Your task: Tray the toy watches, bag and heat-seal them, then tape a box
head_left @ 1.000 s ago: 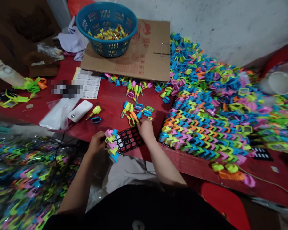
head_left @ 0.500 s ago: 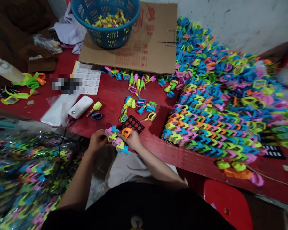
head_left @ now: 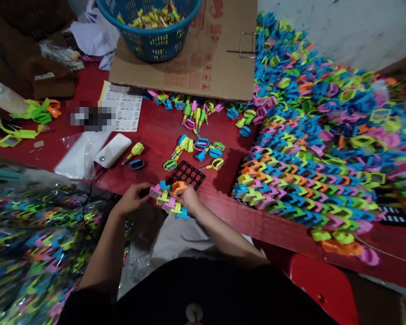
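Observation:
Between my hands is a cluster of toy watches [head_left: 168,203] in pink, yellow and blue, set close together in a slanting row above my lap. My right hand [head_left: 188,197] is closed at its right side, beside an orange toy watch [head_left: 179,187]. At the pink left end, my left hand [head_left: 134,197] has its thumb and fingers curved in a pinch; its exact contact is partly hidden. Just beyond lies a black grid tray [head_left: 193,176] with round holes. Near it are a green toy watch [head_left: 170,165], a yellow one [head_left: 218,164] and several others.
Rows of toy watches [head_left: 301,189] fill the right, with a loose heap [head_left: 291,58] behind. A blue basket [head_left: 157,47] of small yellow pieces stands on cardboard [head_left: 223,76]. A white device [head_left: 113,150] and plastic bags [head_left: 79,158] lie left; bagged watches [head_left: 30,253] are below.
The view has shifted slightly. My left hand's fingers have spread into a wider curve at the cluster's end. The green toy watch by the tray appears a little further left and turned.

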Available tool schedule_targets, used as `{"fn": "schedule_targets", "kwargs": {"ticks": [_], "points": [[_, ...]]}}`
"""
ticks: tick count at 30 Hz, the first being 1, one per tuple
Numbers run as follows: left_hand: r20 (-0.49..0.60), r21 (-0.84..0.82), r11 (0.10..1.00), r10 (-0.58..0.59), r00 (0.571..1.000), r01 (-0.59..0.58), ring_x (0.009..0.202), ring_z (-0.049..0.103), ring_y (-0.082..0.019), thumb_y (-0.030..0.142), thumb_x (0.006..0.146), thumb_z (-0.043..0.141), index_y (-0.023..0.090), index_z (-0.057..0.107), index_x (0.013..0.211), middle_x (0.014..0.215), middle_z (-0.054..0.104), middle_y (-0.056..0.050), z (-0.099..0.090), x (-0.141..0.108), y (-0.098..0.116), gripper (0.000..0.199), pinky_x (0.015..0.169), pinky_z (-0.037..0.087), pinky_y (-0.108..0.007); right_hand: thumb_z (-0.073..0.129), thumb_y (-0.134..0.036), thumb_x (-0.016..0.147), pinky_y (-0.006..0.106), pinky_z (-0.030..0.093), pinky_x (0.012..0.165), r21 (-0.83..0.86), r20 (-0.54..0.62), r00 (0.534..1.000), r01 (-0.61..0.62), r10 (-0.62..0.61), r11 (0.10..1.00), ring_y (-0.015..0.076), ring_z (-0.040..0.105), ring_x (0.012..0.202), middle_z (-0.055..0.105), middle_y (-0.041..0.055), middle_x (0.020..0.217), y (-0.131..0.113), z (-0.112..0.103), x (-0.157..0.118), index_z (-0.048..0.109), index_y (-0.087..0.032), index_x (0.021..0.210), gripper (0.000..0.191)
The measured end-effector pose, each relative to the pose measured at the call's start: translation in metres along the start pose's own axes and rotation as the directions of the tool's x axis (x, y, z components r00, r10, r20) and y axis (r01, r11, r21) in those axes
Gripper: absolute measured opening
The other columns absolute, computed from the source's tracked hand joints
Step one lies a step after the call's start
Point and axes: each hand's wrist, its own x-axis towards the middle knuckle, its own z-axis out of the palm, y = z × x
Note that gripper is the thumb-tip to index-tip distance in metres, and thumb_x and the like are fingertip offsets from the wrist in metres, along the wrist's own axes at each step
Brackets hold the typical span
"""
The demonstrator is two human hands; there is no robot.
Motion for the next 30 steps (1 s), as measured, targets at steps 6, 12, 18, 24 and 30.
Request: {"fn": "schedule_targets", "kwargs": {"ticks": [6,12,18,24,30], "points": [[0.076,-0.002,0.995,0.103,0.992,-0.103,0.099,0.079,-0.028,0.052,0.090,0.089,0.019,0.087,0.098,0.105,0.085,-0.013,-0.003,0.043,0.010,0.034,0.091,0.062,-0.036,0.071,-0.002,0.076,0.031,0.060,0.091,-0.224,0.157,0.987,0.082,-0.047,0.971,0.0216,0.073,0.090,0.078,0.0034,0.095,-0.009,-0.003,0.010,0.070,-0.023,0.082,0.021],[0.028,-0.045,0.994,0.102,0.994,-0.101,0.071,0.067,-0.019,0.067,0.082,0.095,0.017,0.077,0.072,0.077,0.075,-0.007,0.009,0.053,0.011,0.053,0.068,0.053,-0.028,0.070,0.001,0.076,0.030,0.059,0.090,-0.276,0.169,0.986,0.051,-0.003,0.960,0.0210,0.074,0.092,0.080,0.0028,0.098,-0.015,0.000,0.009,0.071,-0.022,0.086,0.025],[-0.009,-0.057,0.995,0.087,0.996,-0.087,0.071,0.071,-0.021,0.068,0.082,0.094,0.017,0.080,0.073,0.077,0.078,-0.008,0.013,0.045,0.008,0.053,0.067,0.055,-0.029,0.067,-0.015,0.093,0.031,0.060,0.083,-0.180,-0.180,0.983,-0.064,0.031,0.982,0.0223,0.076,0.087,0.082,0.0060,0.100,-0.009,-0.059,0.006,0.079,-0.021,0.117,0.028],[0.019,-0.020,0.993,0.118,0.993,-0.117,0.070,0.071,-0.021,0.071,0.079,0.095,0.019,0.077,0.067,0.075,0.078,-0.009,0.012,0.048,0.011,0.057,0.069,0.057,-0.032,0.063,-0.033,0.107,0.039,0.058,0.087,-0.390,-0.591,0.802,-0.376,0.085,0.840,0.0286,0.073,0.089,0.077,0.0177,0.107,0.011,-0.096,0.005,0.073,-0.019,0.110,0.017],[0.013,-0.010,0.993,0.119,0.993,-0.119,0.074,0.071,-0.022,0.067,0.079,0.096,0.018,0.080,0.075,0.080,0.080,-0.008,0.012,0.050,0.006,0.052,0.072,0.056,-0.031,0.071,-0.031,0.098,0.034,0.060,0.082,-0.147,-0.682,0.731,-0.143,0.004,0.979,0.0223,0.070,0.086,0.074,0.0075,0.104,0.010,-0.084,-0.004,0.058,-0.024,0.128,0.034]]}}
